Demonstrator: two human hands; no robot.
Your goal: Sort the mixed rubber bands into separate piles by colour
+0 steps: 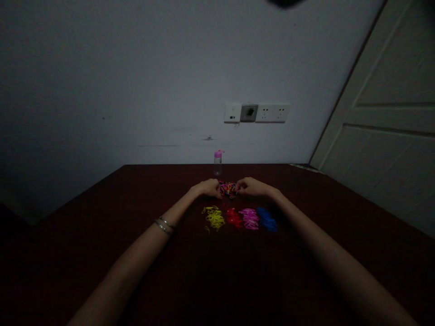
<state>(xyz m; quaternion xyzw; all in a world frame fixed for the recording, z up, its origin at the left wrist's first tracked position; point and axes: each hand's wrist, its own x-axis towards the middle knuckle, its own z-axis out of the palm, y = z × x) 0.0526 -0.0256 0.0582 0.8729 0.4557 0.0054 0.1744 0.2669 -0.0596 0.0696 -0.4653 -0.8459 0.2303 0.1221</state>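
Note:
A mixed pile of small coloured rubber bands [228, 189] lies on the dark red table between my two hands. My left hand [210, 187] is at the pile's left edge, its fingers curled in; what they hold, if anything, is hidden. At the right edge my right hand [250, 185] has its fingertips drawn together against the bands, too dim to show what is in them. Nearer to me, sorted by colour in a row, are yellow bands [215, 218], red bands [234, 218], pink bands [250, 218] and blue bands [267, 219].
Behind the mixed pile stands a clear bottle [218, 165] with a pink lid. The table [163, 290] meets a pale wall bearing a row of sockets [256, 113]. A panelled door [384, 117] stands at the right. The room is dim.

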